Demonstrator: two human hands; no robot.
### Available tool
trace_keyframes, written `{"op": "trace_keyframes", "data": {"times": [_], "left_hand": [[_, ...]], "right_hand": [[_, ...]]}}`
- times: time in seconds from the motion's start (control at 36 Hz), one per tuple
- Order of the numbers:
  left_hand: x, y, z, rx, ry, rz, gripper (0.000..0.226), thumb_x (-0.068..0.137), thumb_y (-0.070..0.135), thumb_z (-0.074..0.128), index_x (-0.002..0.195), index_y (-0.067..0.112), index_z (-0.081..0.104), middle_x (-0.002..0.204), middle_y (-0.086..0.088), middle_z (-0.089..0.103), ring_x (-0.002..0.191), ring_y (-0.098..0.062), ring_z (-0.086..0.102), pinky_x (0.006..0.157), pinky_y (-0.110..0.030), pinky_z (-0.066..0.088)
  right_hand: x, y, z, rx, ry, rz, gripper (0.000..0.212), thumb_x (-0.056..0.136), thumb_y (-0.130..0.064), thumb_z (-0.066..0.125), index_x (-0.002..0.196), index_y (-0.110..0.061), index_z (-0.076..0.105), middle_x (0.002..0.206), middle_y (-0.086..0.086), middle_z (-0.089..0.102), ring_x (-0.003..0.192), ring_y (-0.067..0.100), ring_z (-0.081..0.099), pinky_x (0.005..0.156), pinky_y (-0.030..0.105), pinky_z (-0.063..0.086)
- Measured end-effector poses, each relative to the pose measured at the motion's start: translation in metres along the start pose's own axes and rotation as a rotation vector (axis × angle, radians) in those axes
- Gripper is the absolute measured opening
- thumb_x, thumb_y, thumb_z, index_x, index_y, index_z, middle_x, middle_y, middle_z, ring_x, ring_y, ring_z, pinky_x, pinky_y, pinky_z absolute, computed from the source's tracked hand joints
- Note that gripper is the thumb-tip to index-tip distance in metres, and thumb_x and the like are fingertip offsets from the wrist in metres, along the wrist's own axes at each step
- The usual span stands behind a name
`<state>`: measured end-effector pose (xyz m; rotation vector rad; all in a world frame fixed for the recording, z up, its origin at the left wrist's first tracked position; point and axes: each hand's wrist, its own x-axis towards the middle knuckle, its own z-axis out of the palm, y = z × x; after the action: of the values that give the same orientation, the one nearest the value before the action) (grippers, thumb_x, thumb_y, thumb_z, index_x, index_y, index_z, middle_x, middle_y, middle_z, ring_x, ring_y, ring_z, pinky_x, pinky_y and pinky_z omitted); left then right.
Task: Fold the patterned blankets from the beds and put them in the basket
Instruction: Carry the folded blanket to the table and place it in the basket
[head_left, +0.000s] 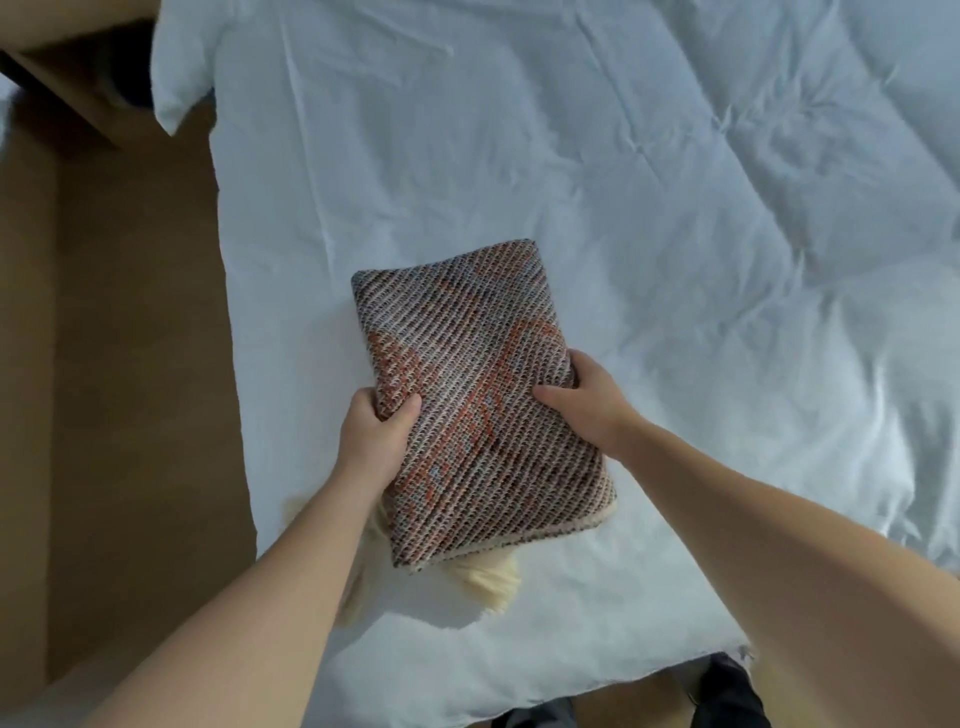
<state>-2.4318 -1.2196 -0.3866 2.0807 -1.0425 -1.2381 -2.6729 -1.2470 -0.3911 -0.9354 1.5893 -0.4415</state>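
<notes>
Head view, hands: left hand (375, 435) and right hand (587, 402) each clamp a long side of the folded patterned blanket (475, 400), thumbs on top.
Blanket: compact rectangle on the white bed (675, 234), near its foot.
Handling: probably soft, thick and light; it may sag, so grip both sides or support underneath.
Fringe (488, 577): cream tassels trail loose.
Room: floor (114, 364) open leftward; basket unseen.

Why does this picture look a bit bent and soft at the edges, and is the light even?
Head view: the wide lens bows the bed edges and stretches the forearms near the bottom; the light is soft and cool, without glare; the blanket between the left hand and right hand shows its weave clearly, while the corners, like the wooden furniture top left, look dim and blurred.
</notes>
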Motion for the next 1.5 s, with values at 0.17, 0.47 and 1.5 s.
{"op": "trace_keyframes", "data": {"times": [0.17, 0.47, 1.5], "left_hand": [[-0.039, 0.077, -0.005, 0.030, -0.026, 0.171, 0.032, 0.089, 0.032, 0.062, 0.114, 0.016, 0.051, 0.106, 0.001, 0.059, 0.094, -0.017, 0.057, 0.080, -0.031, 0.043], [-0.152, 0.255, 0.075, 0.004, -0.225, 0.453, 0.025, 0.090, 0.033, 0.061, 0.109, 0.020, 0.050, 0.100, 0.007, 0.059, 0.091, -0.011, 0.058, 0.078, -0.030, 0.044], [-0.590, 0.454, 0.563, 0.056, -1.155, 0.931, 0.024, 0.085, 0.016, 0.069, 0.104, 0.014, 0.055, 0.095, 0.000, 0.069, 0.085, -0.006, 0.067, 0.069, -0.018, 0.052]], "right_hand": [[-0.056, -0.034, -0.049, 0.020, 0.106, -0.118, 0.041, 0.089, -0.016, 0.061, 0.128, -0.021, 0.051, 0.103, -0.008, 0.063, 0.083, -0.003, 0.059, 0.063, 0.011, 0.042], [-0.202, -0.056, -0.227, 0.157, 0.484, -0.278, 0.040, 0.083, -0.014, 0.065, 0.121, -0.025, 0.057, 0.103, -0.004, 0.069, 0.094, 0.011, 0.065, 0.083, 0.029, 0.051], [-0.585, 0.242, -0.648, 0.679, 1.232, -0.155, 0.054, 0.070, -0.031, 0.074, 0.119, -0.021, 0.053, 0.111, 0.002, 0.066, 0.098, 0.019, 0.066, 0.089, 0.044, 0.054]]}}
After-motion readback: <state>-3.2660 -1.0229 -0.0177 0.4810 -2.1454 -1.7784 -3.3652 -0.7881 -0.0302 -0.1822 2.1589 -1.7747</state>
